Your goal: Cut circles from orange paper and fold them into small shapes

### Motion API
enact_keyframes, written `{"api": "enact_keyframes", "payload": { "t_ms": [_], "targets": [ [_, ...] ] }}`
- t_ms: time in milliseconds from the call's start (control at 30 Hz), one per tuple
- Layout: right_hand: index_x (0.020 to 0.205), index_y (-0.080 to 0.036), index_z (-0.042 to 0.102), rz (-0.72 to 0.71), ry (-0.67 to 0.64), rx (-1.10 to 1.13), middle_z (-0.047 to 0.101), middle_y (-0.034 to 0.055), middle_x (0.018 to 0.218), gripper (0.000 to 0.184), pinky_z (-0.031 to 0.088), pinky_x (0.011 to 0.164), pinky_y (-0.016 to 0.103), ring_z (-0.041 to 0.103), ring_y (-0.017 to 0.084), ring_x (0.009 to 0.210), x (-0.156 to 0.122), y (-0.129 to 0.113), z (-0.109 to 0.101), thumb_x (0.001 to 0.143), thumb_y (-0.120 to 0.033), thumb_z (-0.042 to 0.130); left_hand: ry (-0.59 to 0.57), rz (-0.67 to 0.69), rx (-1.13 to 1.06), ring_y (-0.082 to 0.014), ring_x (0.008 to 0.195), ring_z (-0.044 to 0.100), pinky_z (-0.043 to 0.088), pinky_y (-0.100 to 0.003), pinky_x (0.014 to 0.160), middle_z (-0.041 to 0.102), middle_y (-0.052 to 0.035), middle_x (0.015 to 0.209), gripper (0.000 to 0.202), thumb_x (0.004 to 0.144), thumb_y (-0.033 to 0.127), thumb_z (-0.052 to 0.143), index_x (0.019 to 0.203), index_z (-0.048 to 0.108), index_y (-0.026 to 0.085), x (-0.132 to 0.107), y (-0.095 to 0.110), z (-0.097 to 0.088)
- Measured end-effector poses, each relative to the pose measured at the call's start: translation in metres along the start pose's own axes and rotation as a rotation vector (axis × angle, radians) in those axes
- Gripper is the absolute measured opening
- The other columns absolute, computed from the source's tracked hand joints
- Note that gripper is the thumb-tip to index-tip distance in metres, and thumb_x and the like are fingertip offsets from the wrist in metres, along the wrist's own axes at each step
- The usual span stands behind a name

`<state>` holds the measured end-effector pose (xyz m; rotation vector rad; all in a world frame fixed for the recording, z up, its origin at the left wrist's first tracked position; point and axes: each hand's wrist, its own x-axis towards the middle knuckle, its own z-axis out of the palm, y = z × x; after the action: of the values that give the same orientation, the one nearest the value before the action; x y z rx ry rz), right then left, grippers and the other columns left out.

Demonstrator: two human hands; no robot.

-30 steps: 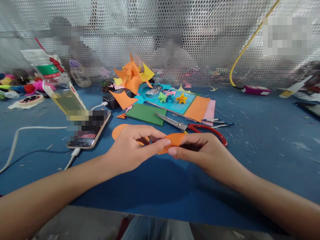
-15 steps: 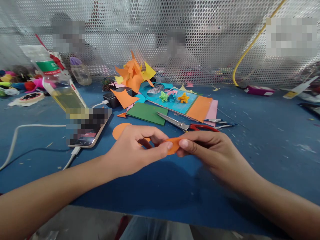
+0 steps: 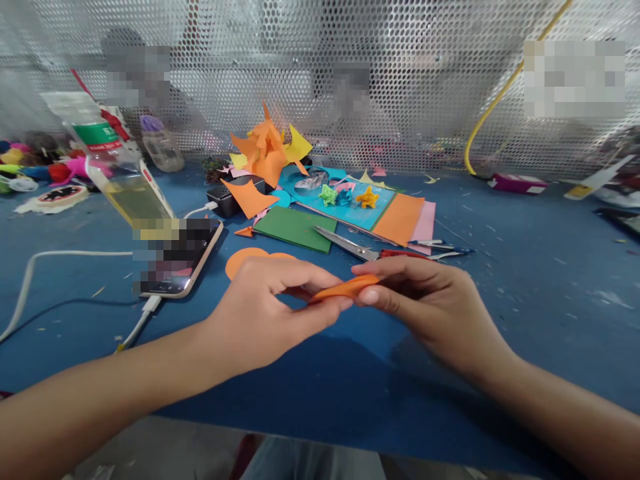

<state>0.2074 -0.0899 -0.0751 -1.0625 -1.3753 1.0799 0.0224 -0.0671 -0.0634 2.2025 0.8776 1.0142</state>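
Pinched between both hands above the blue table is a folded piece of orange paper (image 3: 345,289), seen nearly edge-on. My left hand (image 3: 280,300) grips its left part between thumb and fingers. The thumb and fingers of my right hand (image 3: 425,293) close on its right end. Just behind my left hand lie orange paper circles (image 3: 245,262), partly hidden by it. Scissors (image 3: 360,250) with red handles rest beyond my right hand, blades pointing left over a green paper stack (image 3: 297,229).
Small folded paper stars (image 3: 367,197) sit on a blue sheet (image 3: 377,217) by orange paper (image 3: 399,220). Orange paper scraps (image 3: 267,150) are heaped behind. To the left a charging phone (image 3: 183,260) leans near a bottle (image 3: 120,173). A perforated metal screen (image 3: 410,87) stands at the back.
The orange paper has turned between my fingers and now shows as a longer, thinner strip. Both hands stay in nearly the same place, with slightly shifted fingers.
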Motion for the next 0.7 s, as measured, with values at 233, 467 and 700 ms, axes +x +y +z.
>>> {"api": "enact_keyframes", "payload": {
  "t_ms": [233,467,700],
  "targets": [
    [0.066,-0.023,0.071,0.015,-0.047,-0.055,0.068,-0.0012,0.058,0.010,0.054,0.053,0.018,0.063,0.011,0.052,-0.0020,-0.0019,0.0001,0.065,-0.032,0.076,-0.066,-0.173,-0.150,-0.0104,0.056,0.056,0.044,-0.018,0.044,0.066,0.0003,0.068,0.018,0.076,0.038,0.064,0.077,0.071,0.022,0.0027,-0.0016,0.0006],
    [0.065,-0.023,0.071,0.013,-0.042,-0.093,0.068,-0.0005,0.057,0.013,0.055,0.052,0.020,0.064,0.013,0.052,-0.0029,-0.0031,-0.0011,0.064,-0.034,0.076,-0.032,-0.186,-0.206,-0.0102,0.053,0.058,0.043,-0.017,0.040,0.069,0.0018,0.066,0.013,0.075,0.035,0.066,0.078,0.074,0.025,0.0040,-0.0024,0.0019],
    [0.070,-0.027,0.073,-0.011,-0.064,-0.090,0.069,-0.0019,0.060,0.005,0.056,0.055,0.020,0.065,0.013,0.055,-0.0044,-0.0019,-0.0022,0.069,-0.031,0.073,0.029,-0.209,-0.164,-0.0101,0.049,0.057,0.043,-0.018,0.039,0.069,0.0024,0.062,0.007,0.071,0.030,0.069,0.073,0.075,0.026,0.0041,-0.0024,0.0030]
  ]
}}
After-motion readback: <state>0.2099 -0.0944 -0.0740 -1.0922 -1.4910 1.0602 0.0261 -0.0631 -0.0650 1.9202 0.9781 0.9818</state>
